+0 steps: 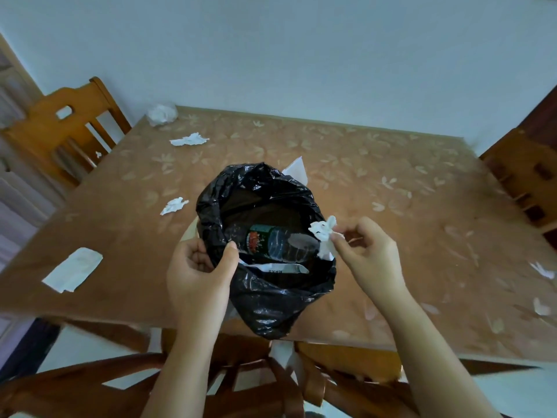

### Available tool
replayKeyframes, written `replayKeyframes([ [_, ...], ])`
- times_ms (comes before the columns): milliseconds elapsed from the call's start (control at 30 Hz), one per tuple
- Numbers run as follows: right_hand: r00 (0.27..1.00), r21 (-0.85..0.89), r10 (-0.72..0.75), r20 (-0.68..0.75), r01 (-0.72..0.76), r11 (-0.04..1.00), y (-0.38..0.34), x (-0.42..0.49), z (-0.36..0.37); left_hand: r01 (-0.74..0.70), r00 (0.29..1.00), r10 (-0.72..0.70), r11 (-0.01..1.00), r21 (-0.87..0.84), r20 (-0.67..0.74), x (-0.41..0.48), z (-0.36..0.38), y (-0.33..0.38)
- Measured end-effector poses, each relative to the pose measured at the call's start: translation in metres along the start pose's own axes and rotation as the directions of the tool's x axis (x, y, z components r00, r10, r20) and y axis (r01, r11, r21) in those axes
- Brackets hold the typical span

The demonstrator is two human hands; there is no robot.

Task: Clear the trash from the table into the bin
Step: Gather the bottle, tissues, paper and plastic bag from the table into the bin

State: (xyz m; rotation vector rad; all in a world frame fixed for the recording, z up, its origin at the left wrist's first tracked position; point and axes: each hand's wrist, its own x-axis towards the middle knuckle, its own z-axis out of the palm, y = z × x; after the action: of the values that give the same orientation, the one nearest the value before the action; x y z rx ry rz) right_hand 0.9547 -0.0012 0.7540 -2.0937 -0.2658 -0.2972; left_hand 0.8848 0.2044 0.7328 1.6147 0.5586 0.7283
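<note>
A bin lined with a black plastic bag (271, 297) stands on the brown table (391, 191) near its front edge. Inside lie a clear plastic bottle (277, 242) with a green and red label and a white wrapper (280, 268). My left hand (199, 273) grips the bag's left rim. My right hand (367, 254) pinches a crumpled white tissue (322, 233) over the bag's right rim. More crumpled tissues lie on the table at the left (174, 205) and far left (189, 139). A flat white napkin (73, 268) lies near the left edge.
A clear bag of white paper (162, 114) sits at the table's far left corner. White paper (297, 169) shows behind the bin. Small white scraps (542, 271) lie at the right edge. Wooden chairs stand at the far left (66, 128), at the right (524, 182) and in front (211, 381).
</note>
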Motion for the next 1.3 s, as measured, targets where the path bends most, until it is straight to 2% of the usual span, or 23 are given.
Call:
replayKeyframes([
  [133,0.980,0.011,-0.097,0.176,0.097,0.995,-0.030,-0.007,0.018,0.002,1.000,-0.003,1.000,-0.008,-0.031,-0.013,-0.019,0.005],
  [233,0.927,0.002,-0.196,0.321,0.207,0.978,-0.045,-0.006,0.029,0.029,0.994,-0.034,0.998,-0.055,-0.105,-0.017,-0.034,0.014],
  [333,0.904,0.019,-0.292,0.313,0.302,0.953,-0.052,-0.001,0.030,0.016,0.980,-0.027,0.998,-0.056,-0.197,-0.018,-0.048,0.025],
  [433,0.918,0.022,-0.307,0.252,0.312,0.950,-0.055,0.008,0.030,0.004,0.952,-0.022,0.998,-0.061,-0.305,-0.016,-0.063,0.038],
  [600,0.915,-0.109,-0.333,0.226,0.364,0.925,-0.055,0.020,0.043,-0.063,0.859,0.064,0.998,0.020,-0.508,-0.003,-0.103,0.062],
  [800,0.885,-0.105,-0.338,0.321,0.388,0.916,-0.087,-0.001,0.094,-0.110,0.761,0.143,0.990,0.091,-0.632,0.011,-0.180,0.069],
  [967,0.838,-0.073,-0.370,0.401,0.432,0.899,-0.135,-0.036,0.150,-0.114,0.712,0.140,0.990,0.084,-0.688,0.027,-0.259,0.065],
  [1300,0.847,-0.094,-0.266,0.460,0.344,0.934,-0.229,-0.119,0.293,-0.071,0.728,0.105,0.994,0.077,-0.677,0.049,-0.448,0.021],
])
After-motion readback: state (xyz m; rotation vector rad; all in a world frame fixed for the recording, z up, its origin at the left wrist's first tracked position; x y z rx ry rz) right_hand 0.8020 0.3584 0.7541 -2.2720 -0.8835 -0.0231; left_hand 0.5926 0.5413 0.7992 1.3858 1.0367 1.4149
